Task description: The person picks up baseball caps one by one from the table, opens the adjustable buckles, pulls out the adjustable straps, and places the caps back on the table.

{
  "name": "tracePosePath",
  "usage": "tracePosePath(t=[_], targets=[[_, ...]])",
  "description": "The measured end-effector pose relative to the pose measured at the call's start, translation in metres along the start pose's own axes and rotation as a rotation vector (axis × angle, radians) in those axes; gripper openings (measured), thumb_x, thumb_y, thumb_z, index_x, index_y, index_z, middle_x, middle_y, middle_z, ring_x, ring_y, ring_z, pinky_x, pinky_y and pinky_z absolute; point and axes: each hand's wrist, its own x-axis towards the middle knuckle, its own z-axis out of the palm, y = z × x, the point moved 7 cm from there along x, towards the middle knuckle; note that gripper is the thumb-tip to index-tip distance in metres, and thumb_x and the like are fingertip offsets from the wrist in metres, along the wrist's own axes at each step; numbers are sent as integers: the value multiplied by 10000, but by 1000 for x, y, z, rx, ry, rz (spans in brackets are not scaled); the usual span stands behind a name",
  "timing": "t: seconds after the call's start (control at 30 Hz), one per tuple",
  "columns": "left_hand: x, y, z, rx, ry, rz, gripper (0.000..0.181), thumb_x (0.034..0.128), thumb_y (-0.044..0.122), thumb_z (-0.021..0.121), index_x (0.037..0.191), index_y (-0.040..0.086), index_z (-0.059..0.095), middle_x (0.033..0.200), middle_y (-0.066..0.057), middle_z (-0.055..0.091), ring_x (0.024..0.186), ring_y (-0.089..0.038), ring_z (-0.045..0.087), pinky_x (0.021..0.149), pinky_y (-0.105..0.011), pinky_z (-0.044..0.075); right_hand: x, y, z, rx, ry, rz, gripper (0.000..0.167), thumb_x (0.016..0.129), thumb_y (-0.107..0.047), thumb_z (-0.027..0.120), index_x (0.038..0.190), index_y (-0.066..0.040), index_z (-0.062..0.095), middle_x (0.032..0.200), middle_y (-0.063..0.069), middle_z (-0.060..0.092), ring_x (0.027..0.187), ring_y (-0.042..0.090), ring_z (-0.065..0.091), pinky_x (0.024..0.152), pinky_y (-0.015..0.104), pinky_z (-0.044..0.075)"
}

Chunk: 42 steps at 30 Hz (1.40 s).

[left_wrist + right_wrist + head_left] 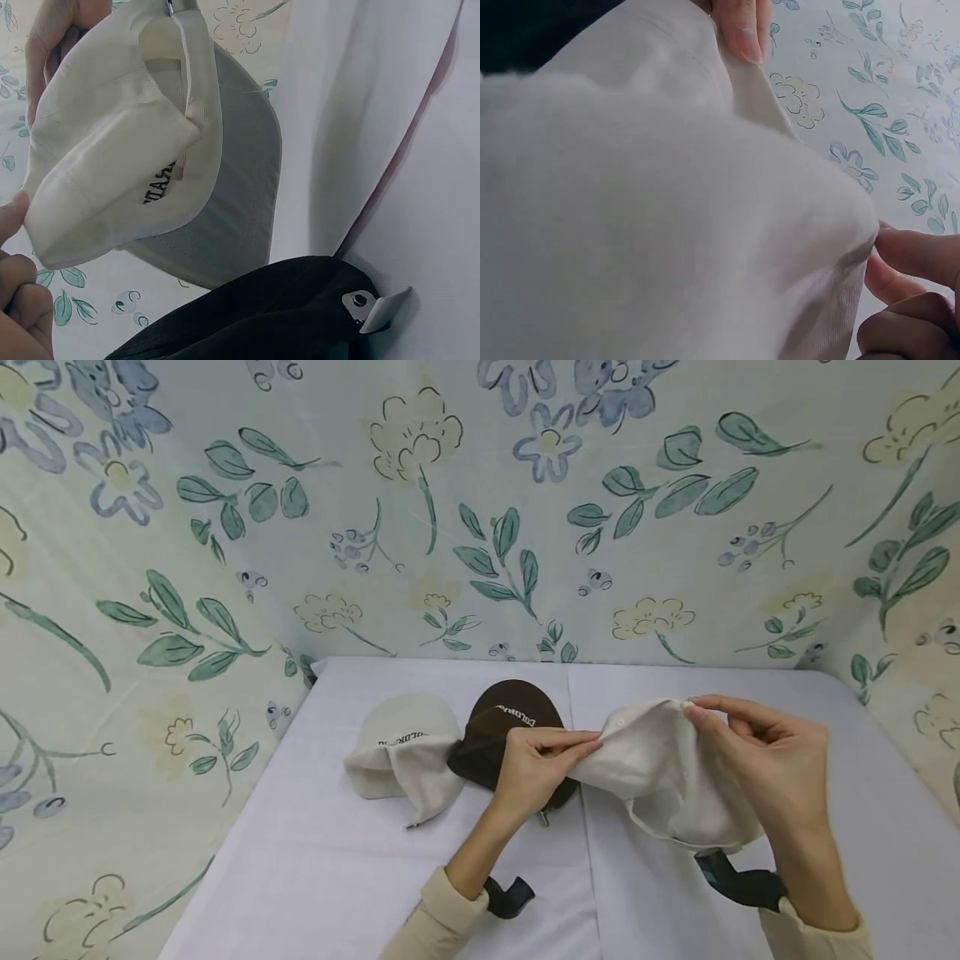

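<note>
Beige sleeves (431,922) reach in from the near side. Slanting far and right, the left hand (534,770) pinches the left edge of a white cap (648,756); the right hand (783,764), bent leftward, pinches its far edge. It hangs over the right of the table (300,885), beside a brown cap (517,703).

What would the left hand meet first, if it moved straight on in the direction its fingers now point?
The left hand would first meet the held white cap, which it pinches; beyond that, probably the right hand, though depth is hard to judge.
</note>
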Motion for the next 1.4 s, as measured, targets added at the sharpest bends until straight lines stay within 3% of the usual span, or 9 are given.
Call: tracePosePath(t=[0.23,0.37,0.47,0.57,0.73,0.9,1.07,1.2,1.4], targets=[[1,4,1,-57,-8,98,107,890,-15,781,958,-95,796,913,-244,776,586,-1,529,504,-132,382,4,9,-2,-25,-11,69,242,840,-99,869,1037,23,800,526,-44,320,497,152,236,415,314,220],[2,4,0,-97,14,103,125,882,2,797,939,-108,790,562,-177,631,477,-13,346,441,-159,279,6,12,-1,63,-21,92,248,831,-67,870,1028,59,788,525,-37,316,510,167,204,431,342,171],[3,4,0,-127,39,69,141,874,21,812,932,-106,790,441,-89,377,452,-38,226,416,-189,200,7,14,1,119,-33,96,251,825,-54,871,1023,73,783,531,-37,311,517,167,195,443,351,144],[4,2,1,-148,64,24,143,868,24,819,930,-102,792,449,-102,378,454,-43,231,414,-192,196,7,15,3,133,-38,89,252,824,-47,871,1026,74,782,539,-42,310,512,160,205,445,351,140],[6,-3,1,-189,123,-59,132,872,33,820,933,-82,801,609,-289,620,502,-14,398,460,-151,329,8,16,5,153,-29,75,263,811,-21,873,1035,83,780,542,-36,336,502,145,241,441,331,159],[9,-5,1,-245,165,-113,152,868,31,821,950,-95,795,850,-335,729,625,-14,621,571,-156,497,7,15,8,79,-28,42,255,826,-46,869,1052,47,792,562,-37,366,510,130,284,426,300,210],[10,-9,2,-334,212,-164,189,856,-1,817,966,-147,767,811,-126,791,692,-41,693,629,-182,553,6,13,10,-18,-43,-5,242,855,-90,855,1078,-9,805,574,-50,354,501,126,287,417,285,240],[11,-14,1,-384,265,-209,214,858,10,817,982,-154,759,713,65,761,608,-23,625,531,-159,476,5,10,10,-54,-52,-55,233,861,-87,849,1088,-50,813,555,-62,325,482,133,258,414,284,233],[12,-17,-3,-427,336,-263,224,853,14,824,994,-146,758,674,60,742,526,-24,540,431,-158,336,2,6,8,-49,-93,-181,294,833,52,826,1115,-27,800,546,-60,266,480,147,189,411,290,179]])
